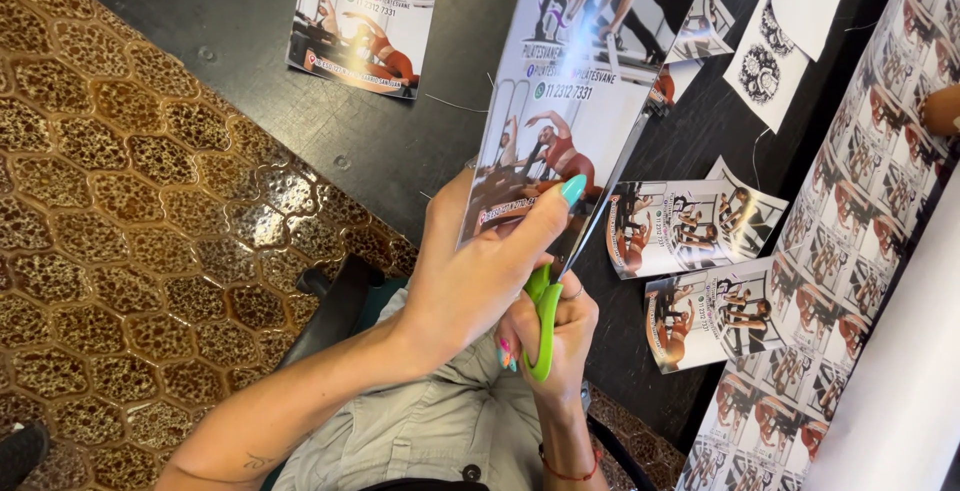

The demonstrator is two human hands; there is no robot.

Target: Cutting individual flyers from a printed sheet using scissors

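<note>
My left hand [478,273] grips the lower edge of a glossy printed flyer sheet [568,101], thumb on its front, holding it up over the black table [390,141]. My right hand [560,336] is closed around the green handles of a pair of scissors [545,316]. The blades run up along the sheet's right edge, cutting into it. Both hands sit just above my lap.
A cut flyer [365,21] lies at the table's far left, and more cut flyers [690,226] lie right of the scissors. A long printed strip of small pictures [850,241] runs down the right. Another person's fingertip [940,109] shows at the right edge. Brown patterned floor [130,211] is left.
</note>
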